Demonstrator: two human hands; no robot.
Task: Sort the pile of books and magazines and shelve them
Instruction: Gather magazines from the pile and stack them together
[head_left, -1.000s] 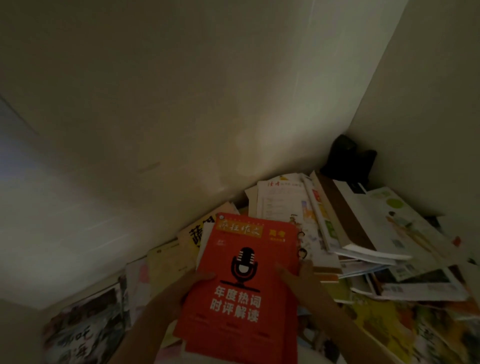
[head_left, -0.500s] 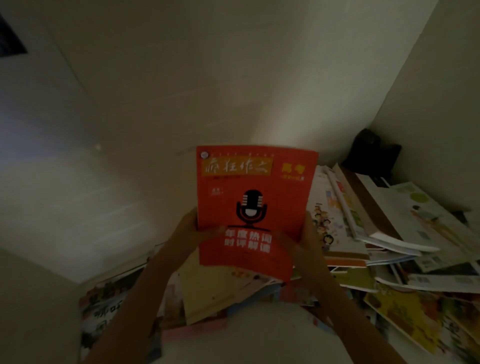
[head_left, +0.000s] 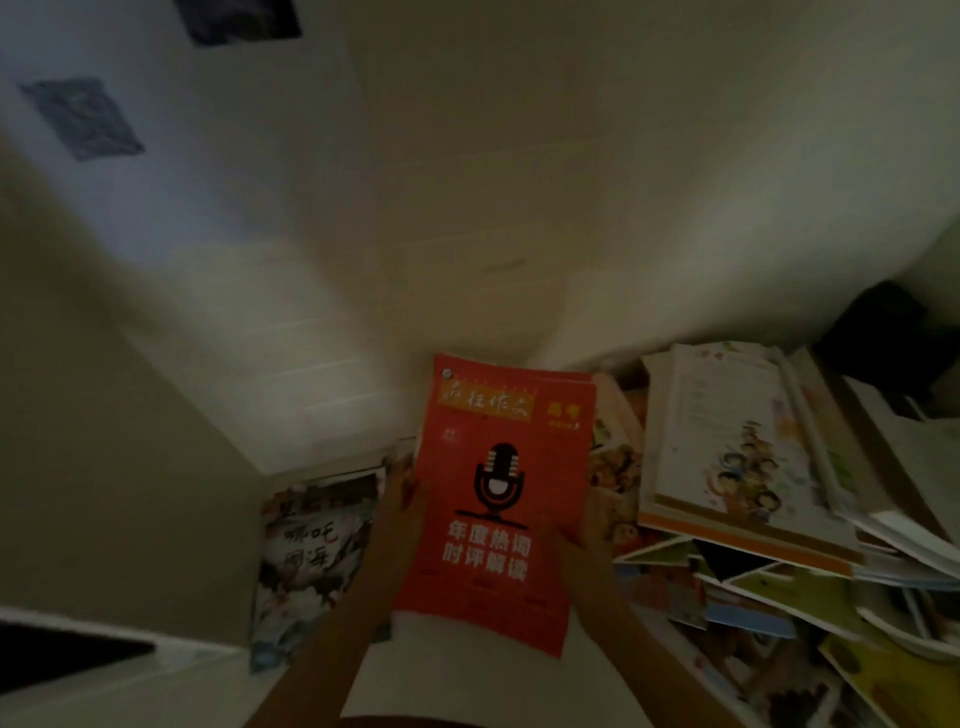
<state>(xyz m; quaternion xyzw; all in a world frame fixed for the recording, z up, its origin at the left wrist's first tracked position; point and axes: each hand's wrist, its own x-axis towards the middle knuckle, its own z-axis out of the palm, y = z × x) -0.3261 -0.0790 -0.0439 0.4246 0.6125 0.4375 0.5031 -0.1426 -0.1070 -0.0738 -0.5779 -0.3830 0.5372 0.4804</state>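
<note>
A red magazine (head_left: 498, 499) with a black microphone on its cover is held up in front of me, cover facing me. My left hand (head_left: 402, 493) grips its left edge and my right hand (head_left: 584, 540) grips its right edge, thumbs on the cover. A messy pile of books and magazines (head_left: 753, 493) lies on the floor to the right, with a white illustrated booklet on top. A dark-covered magazine (head_left: 311, 545) with white characters lies flat to the left of my arms.
A pale wall (head_left: 467, 208) rises right behind the pile and meets another wall at the right corner, where a black object (head_left: 878, 332) sits. Two dark patches (head_left: 83, 119) hang high on the left wall. The room is dim.
I lifted the red magazine off the pile with both hands and hold it upright. The view has swung left and up, so the pile now lies further right.
</note>
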